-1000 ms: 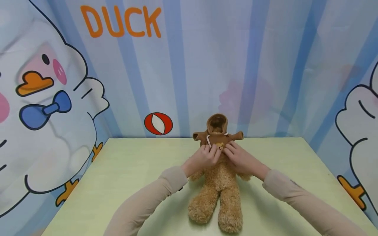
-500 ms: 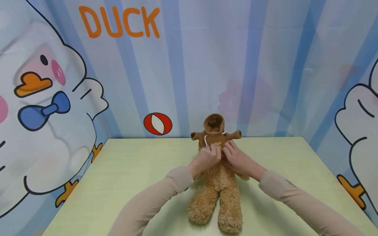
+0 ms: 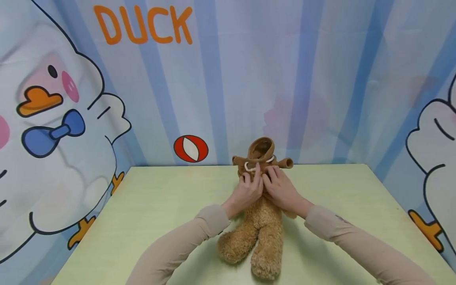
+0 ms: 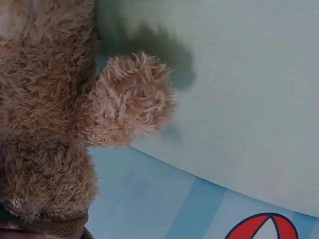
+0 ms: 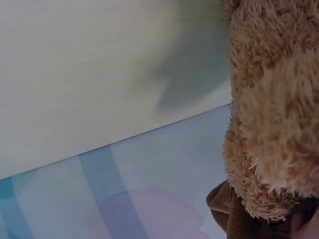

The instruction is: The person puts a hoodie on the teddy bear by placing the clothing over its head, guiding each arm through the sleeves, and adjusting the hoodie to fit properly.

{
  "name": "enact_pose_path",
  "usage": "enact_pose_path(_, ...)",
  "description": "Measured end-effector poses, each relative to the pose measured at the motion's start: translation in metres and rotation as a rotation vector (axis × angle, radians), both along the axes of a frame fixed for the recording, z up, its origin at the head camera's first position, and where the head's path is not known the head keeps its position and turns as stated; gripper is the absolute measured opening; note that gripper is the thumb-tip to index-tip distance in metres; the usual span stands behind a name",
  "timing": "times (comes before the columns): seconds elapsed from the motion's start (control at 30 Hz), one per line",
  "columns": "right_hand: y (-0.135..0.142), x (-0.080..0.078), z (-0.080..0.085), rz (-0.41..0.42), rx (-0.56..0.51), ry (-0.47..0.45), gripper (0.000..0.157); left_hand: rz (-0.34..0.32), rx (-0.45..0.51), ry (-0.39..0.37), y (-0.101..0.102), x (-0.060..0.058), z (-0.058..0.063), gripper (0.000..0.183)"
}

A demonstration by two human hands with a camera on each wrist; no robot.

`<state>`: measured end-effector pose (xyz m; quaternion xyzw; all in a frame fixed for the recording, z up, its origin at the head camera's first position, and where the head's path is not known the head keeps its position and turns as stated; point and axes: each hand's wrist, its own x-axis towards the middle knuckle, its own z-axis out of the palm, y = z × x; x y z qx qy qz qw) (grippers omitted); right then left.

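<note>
A tan, curly-furred teddy bear (image 3: 263, 215) has a small brown hoodie (image 3: 243, 161) with white drawstrings pulled down over its head. My left hand (image 3: 246, 192) grips the bunched lower front of the hoodie, one finger pointing up across it. Close beside it, my right hand (image 3: 283, 190) pinches the cloth on the other side. The bear's head is mostly hidden inside the garment, and its legs stretch toward me. In the left wrist view, the furry arm (image 4: 129, 99) sticks out below the hoodie edge (image 4: 65, 226). The right wrist view shows brown cloth (image 5: 234, 211) against the fur.
A pale green table (image 3: 171, 190) lies under the bear. Behind its far edge hangs a light-blue striped backdrop (image 3: 235, 79) printed with ducks, lettering and a red-and-white ball (image 3: 191, 149).
The hoodie's front has bunched up under both hands, hiding its bear print. Both hands have shifted slightly up, and the bear's legs have swung to the left.
</note>
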<state>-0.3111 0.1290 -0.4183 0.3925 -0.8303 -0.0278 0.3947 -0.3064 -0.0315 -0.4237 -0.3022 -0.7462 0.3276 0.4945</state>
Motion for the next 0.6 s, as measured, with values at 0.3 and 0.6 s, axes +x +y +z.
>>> enact_pose_path(0.3, -0.003, 0.006, -0.003, -0.111, 0.041, -0.054, 0.049, -0.179, 0.108, -0.155, -0.014, -0.002, -0.001, 0.028)
enact_pose_path(0.6, 0.012, 0.002, -0.007, 0.044, 0.021, -0.037, 0.023, -0.269, 0.258, -0.296, -0.051, -0.017, -0.003, 0.006)
